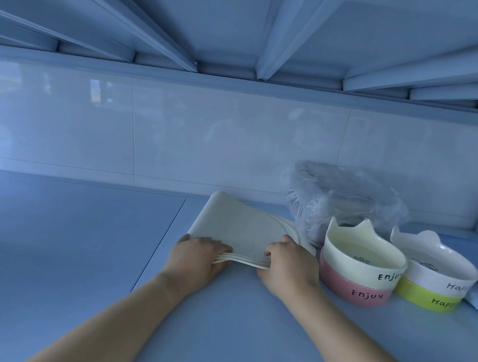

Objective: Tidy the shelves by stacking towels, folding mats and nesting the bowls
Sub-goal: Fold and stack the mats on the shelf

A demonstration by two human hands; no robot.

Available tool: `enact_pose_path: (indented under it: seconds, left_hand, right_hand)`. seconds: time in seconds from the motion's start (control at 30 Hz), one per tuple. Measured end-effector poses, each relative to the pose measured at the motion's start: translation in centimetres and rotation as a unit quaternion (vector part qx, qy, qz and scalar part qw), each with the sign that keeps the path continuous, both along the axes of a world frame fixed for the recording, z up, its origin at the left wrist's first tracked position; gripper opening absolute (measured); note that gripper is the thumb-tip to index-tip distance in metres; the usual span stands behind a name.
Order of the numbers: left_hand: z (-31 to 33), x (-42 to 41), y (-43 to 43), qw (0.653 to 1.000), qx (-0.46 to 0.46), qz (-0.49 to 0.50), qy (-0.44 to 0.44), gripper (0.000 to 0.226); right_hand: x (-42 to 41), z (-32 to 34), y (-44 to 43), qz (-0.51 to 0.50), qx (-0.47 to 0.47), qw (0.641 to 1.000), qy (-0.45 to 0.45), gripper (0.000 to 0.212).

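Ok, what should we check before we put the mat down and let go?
1. Both hands holding: left hand and right hand grip the mat at its near edge. Ok.
2. Mat folded: layers show at that edge. Ok.
3. Edges lined up: a lower layer sticks out rightward. Not ok.
4. Bowls nested: cream bowl in pink bowl, white bowl in green bowl. Ok.
5. Plastic-wrapped bundle touching the mat: cannot tell.

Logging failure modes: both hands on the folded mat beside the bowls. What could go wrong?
The folded mat could spring open if the left hand or right hand loosens its grip. The right hand is near the pink bowl stack; sliding the mat rightward might knock it.
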State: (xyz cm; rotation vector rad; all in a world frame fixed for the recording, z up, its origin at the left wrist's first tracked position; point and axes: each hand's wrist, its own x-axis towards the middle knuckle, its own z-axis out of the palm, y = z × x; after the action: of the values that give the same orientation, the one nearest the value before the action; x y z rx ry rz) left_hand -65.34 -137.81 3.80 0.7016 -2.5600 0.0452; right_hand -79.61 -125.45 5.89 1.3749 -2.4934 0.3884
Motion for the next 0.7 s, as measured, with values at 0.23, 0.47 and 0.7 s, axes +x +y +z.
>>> enact_pose_path:
  seconds: [0.23,0.47,0.7]
  left_hand:
    - [-0.1,2.1,-1.5,0.994,0.076,-0.074,0.042,0.04]
    - [0.1,2.1,-1.1,0.976,0.152,-0.124,0.098,0.017]
    - [-0.1,0.8,0.8,0.973,0.189,-0.048,0.123,0.02]
  right_hand:
    - [0.7,0.0,0.3,0.032,-0.003,0.999,0.006,0.025]
    - [0.9,-0.1,-0.3,0.009,0.032,0.999,-0.018,0.023]
    - [0.6,-0.1,-0.2,0.042,-0.023,0.998,-0.037,0.021]
